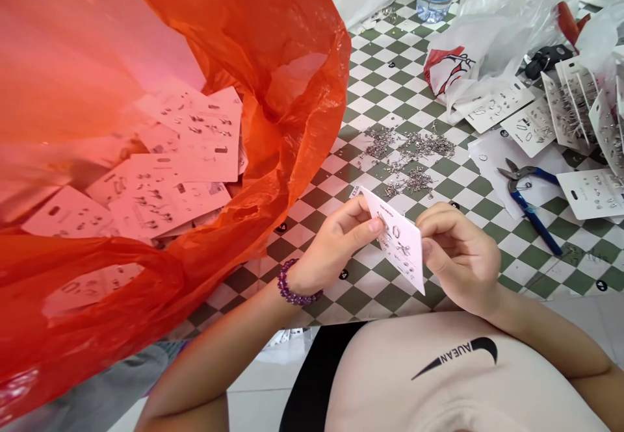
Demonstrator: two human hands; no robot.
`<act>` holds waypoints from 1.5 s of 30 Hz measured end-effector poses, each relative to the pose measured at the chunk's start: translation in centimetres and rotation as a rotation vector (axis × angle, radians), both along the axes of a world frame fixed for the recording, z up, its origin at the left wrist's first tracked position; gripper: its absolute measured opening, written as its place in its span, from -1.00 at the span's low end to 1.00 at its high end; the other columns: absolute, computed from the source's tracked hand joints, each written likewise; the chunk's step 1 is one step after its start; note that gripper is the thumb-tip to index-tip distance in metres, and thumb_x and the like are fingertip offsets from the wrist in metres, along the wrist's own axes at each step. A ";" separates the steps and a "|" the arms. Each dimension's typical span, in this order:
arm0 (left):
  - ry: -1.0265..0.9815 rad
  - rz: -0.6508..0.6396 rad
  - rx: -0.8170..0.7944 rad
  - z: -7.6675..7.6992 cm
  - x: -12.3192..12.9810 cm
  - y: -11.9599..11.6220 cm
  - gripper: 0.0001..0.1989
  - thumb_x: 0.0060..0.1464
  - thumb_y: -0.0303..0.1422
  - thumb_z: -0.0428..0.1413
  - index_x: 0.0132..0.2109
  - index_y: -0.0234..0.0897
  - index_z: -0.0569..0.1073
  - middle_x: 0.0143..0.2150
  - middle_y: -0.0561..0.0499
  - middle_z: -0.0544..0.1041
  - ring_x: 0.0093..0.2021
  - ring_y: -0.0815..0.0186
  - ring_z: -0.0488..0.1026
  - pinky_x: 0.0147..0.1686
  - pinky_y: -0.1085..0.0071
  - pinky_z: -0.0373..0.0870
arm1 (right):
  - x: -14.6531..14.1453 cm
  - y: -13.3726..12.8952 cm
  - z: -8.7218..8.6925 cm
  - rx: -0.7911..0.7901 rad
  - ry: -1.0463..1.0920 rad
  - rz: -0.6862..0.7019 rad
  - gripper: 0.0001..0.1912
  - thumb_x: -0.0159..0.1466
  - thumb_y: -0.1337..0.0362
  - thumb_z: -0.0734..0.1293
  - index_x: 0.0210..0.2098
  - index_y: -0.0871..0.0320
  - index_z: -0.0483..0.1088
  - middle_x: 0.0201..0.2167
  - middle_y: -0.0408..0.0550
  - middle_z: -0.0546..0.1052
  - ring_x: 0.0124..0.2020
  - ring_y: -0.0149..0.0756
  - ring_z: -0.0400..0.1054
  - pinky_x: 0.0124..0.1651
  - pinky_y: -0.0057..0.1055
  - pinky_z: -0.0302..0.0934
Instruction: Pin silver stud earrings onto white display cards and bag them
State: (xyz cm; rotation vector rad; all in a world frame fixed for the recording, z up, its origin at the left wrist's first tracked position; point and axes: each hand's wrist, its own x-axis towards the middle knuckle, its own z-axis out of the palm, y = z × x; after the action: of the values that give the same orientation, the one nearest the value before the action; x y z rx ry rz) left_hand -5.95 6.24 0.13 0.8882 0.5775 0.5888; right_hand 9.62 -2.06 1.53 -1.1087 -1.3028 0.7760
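Two hands held one white earring card (397,240) between them, and neither hand was free. The left hand (331,243), with a purple bead bracelet (298,284) on its wrist, was closed on the left edge of the card, and its thumb lay on the printed face. The right hand (461,260) was closed on the opposite edge with its fingers (431,221), so the two hands stood apart from each other and the card bridged the gap between them. The card was tilted, and its long axis ran from a far corner, on the side of the left hand, down to a near corner which pointed toward the person's chest. This near corner was closer to the right hand than to the left hand. The card was above a green and white checkered surface (580,276), just below a scattered heap of small metal pieces (409,152), and I could not tell their exact kind. On the left side, a large orange plastic bag (292,94) held many similar cards (185,139), and on the right side blue-handled cutters (519,178) lay near more earring cards (592,193).
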 end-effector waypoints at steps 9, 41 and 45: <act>-0.020 -0.032 -0.101 0.0 0.1 0.0 -0.81 0.01 -0.24 0.23 -0.32 -0.28 0.50 -0.40 0.06 0.48 -0.37 0.44 0.42 -0.32 0.51 0.39 | 0.2 0.0 0.0 0.014 0.013 -0.042 -0.93 0.25 0.37 0.32 -0.28 0.09 0.43 -0.40 -0.12 0.49 -0.36 -0.38 0.35 -0.36 -0.42 0.28; -0.184 -0.134 -0.174 0.8 0.2 -1.4 -0.81 -0.02 -0.23 0.20 -0.31 -0.20 0.38 -0.43 0.07 0.28 -0.43 0.40 0.19 -0.46 0.45 0.14 | -0.6 -0.3 -1.1 0.092 0.014 0.002 -0.67 0.22 0.55 0.30 -0.11 0.07 0.32 -0.27 -0.09 0.55 -0.28 -0.32 0.50 -0.28 -0.36 0.47; -0.193 -0.121 -0.179 0.6 0.1 -1.4 -0.81 -0.05 -0.24 0.21 -0.30 -0.19 0.41 -0.41 0.07 0.28 -0.41 0.39 0.19 -0.44 0.45 0.14 | -0.6 -0.2 -1.1 0.097 0.017 -0.002 -0.61 0.16 0.58 0.33 -0.10 0.06 0.32 -0.28 -0.11 0.54 -0.29 -0.31 0.50 -0.28 -0.33 0.45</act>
State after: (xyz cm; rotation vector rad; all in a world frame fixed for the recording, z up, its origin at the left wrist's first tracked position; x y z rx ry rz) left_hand -5.84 4.83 0.77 0.6833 0.3927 0.4982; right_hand 8.99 -2.28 0.42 -1.0243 -1.3113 0.7120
